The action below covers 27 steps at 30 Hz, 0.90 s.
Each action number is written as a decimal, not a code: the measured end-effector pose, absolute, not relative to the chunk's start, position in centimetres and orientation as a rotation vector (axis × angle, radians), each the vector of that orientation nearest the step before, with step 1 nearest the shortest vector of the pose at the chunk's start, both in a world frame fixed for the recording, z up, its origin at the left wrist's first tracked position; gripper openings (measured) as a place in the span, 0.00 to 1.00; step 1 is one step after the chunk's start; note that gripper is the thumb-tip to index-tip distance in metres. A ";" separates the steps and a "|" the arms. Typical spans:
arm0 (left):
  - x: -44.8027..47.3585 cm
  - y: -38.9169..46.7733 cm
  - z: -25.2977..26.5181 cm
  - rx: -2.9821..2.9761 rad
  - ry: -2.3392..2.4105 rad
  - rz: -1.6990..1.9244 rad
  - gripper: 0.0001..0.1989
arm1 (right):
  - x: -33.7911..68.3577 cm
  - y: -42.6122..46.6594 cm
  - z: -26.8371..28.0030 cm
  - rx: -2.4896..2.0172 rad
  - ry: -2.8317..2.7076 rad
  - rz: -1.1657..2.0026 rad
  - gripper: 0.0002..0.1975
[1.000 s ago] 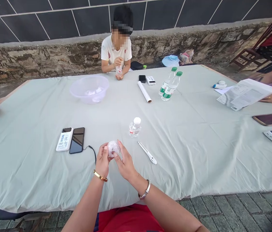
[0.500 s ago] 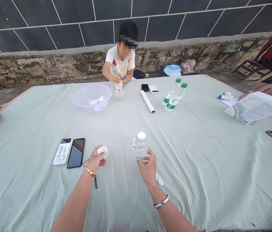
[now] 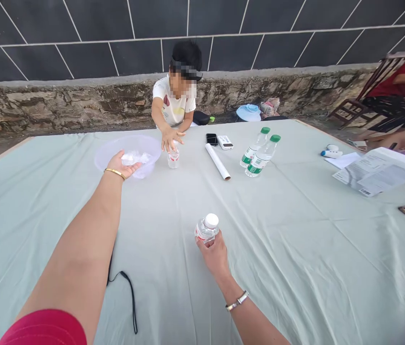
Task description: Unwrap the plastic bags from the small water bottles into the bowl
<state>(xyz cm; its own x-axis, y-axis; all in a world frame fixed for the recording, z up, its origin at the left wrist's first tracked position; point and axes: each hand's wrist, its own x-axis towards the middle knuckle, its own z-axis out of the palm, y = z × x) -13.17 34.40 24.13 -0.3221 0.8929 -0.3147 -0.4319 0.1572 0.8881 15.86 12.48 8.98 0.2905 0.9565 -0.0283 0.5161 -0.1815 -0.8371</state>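
My left hand (image 3: pixel 123 167) reaches over the near side of a pale purple plastic basin (image 3: pixel 105 155), its fingers stretched out and thumb apart. Crumpled clear plastic wrap (image 3: pixel 136 157) lies in the basin just beyond those fingers. Whether any of it touches the hand I cannot tell. My right hand (image 3: pixel 215 254) is closed round the side of a small clear bottle (image 3: pixel 205 230) with a white cap and red-marked label, upright on the cloth.
Across the table, a person's hand (image 3: pixel 170 138) rests over another small bottle (image 3: pixel 174 159). A white roll (image 3: pixel 218 162), two green-capped bottles (image 3: pixel 260 158), and a phone beside a white power bank (image 3: pixel 225 143) lie right of it. Papers (image 3: pixel 382 170) are at the right. A black strap (image 3: pixel 130 292) lies nearby.
My left hand has moved forward to the basin and opened from the crumpled plastic ball it held. My right hand has closed on the bottle. The person opposite has spread their fingers over their bottle.
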 end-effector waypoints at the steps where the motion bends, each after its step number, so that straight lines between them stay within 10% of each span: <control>1: -13.1 35.2 24.2 0.478 1.284 1.454 0.16 | 15.8 13.6 8.9 -1.821 -1.327 0.723 0.25; 16: 0.6 6.5 6.6 0.925 1.392 0.973 0.06 | 14.9 40.5 7.5 -1.828 -1.113 0.538 0.24; 23: 1.3 4.8 4.5 1.422 1.388 0.996 0.06 | 11.0 39.3 3.6 -1.757 -1.161 0.561 0.19; 27: 2.2 4.3 2.4 1.578 1.374 1.089 0.07 | 7.3 43.7 3.1 -1.677 -1.211 0.597 0.32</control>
